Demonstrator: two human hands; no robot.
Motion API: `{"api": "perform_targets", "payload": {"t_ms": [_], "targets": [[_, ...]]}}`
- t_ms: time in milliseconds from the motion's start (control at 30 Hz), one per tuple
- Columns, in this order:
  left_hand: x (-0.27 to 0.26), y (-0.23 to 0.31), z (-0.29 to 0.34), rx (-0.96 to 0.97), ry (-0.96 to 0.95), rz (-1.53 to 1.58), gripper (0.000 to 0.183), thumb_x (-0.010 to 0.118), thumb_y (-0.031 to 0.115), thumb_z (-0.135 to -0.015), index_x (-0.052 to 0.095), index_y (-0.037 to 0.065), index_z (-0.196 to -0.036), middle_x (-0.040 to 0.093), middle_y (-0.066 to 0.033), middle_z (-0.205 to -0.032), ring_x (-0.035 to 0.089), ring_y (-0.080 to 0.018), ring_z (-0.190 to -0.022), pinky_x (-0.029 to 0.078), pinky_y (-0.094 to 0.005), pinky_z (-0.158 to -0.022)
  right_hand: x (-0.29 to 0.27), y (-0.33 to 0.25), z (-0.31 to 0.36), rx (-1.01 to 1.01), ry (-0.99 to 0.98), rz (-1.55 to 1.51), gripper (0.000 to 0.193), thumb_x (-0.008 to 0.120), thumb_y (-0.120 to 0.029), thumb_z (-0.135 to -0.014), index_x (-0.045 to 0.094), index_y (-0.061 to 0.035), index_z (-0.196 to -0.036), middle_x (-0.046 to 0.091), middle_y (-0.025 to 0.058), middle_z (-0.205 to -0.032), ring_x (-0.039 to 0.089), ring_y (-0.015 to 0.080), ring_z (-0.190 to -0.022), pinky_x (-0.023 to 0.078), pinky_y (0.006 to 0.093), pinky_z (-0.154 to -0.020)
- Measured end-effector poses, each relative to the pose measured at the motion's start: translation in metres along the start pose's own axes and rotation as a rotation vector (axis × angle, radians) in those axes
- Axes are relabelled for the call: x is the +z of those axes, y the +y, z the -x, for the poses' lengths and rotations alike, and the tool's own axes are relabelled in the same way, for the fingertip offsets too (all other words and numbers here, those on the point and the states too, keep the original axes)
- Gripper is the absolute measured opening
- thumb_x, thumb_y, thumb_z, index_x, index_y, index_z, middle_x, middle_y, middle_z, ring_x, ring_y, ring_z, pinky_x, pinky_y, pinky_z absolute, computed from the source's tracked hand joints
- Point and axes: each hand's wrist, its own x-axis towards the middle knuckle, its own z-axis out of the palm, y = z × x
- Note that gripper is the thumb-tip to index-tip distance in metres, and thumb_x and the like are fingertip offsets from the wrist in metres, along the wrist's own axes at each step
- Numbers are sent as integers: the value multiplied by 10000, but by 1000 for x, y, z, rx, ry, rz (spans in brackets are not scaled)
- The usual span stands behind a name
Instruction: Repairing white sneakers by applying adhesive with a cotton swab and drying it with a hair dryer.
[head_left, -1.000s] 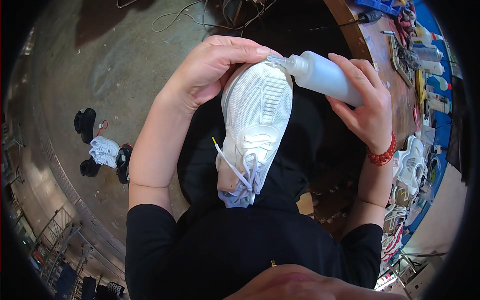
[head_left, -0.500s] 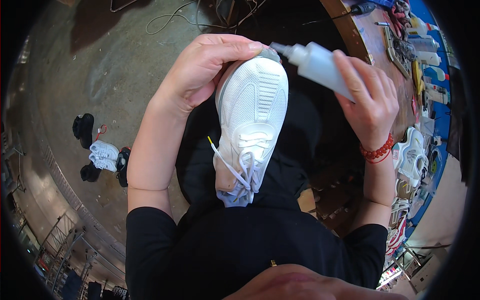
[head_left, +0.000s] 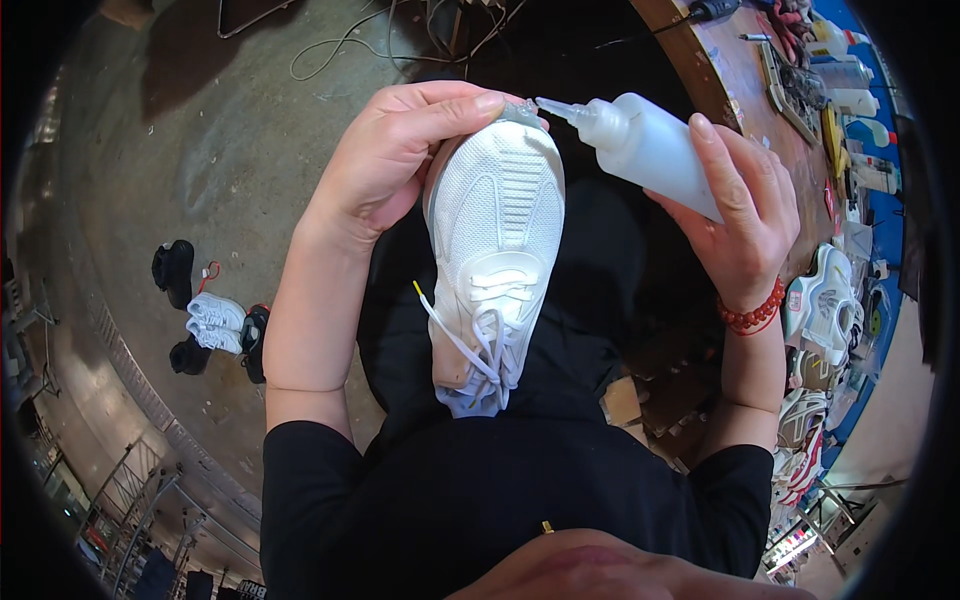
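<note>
A white sneaker (head_left: pixel 500 210) with loose laces points away from me, its heel end near my lap. My left hand (head_left: pixel 415 140) grips it by the toe, the thumb pressing on a greyish, translucent sole edge (head_left: pixel 520 112) there. My right hand (head_left: pixel 745 205) is closed around a squeeze bottle (head_left: pixel 655 150) of cloudy plastic with a narrow, pointed nozzle. The bottle is tilted, and its nozzle tip is at the sole edge beside my left thumb; whether it touches cannot be made out.
To the right, a workbench (head_left: pixel 700 75) carries bottles, tools and more shoes (head_left: pixel 825 305). Several black and white shoes (head_left: pixel 215 322) lie on the concrete floor at the left. A cable (head_left: pixel 340 50) loops across the floor ahead. Metal racks (head_left: pixel 130 490) stand at lower left.
The sneaker's toe and my left hand have shifted slightly left and down. The bottle has turned a little, its nozzle now farther left and lower along the toe edge.
</note>
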Motion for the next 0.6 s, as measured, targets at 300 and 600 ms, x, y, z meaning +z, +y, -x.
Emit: {"api": "perform_targets", "payload": {"t_ms": [300,600], "targets": [[1,2,6,26,-17,-40,324,607,206,-964,689,-59,-1131,739,-141,-997,720,-158,-851,576,-270,-806,-17,-20,-10,98,-76,-131,672,862,-147,-660,650,-95,-1295,685,79,-1005,664,237,-836,527,336,-718],[5,-2,5,35,31,19,269,648,175,-945,716,-40,-1094,743,-130,-947,718,-154,-825,575,-259,-771,-29,-28,-5,417,-245,-540,594,888,-184,-695,621,8,-1190,679,121,-1022,683,264,-863,543,335,-762]]}}
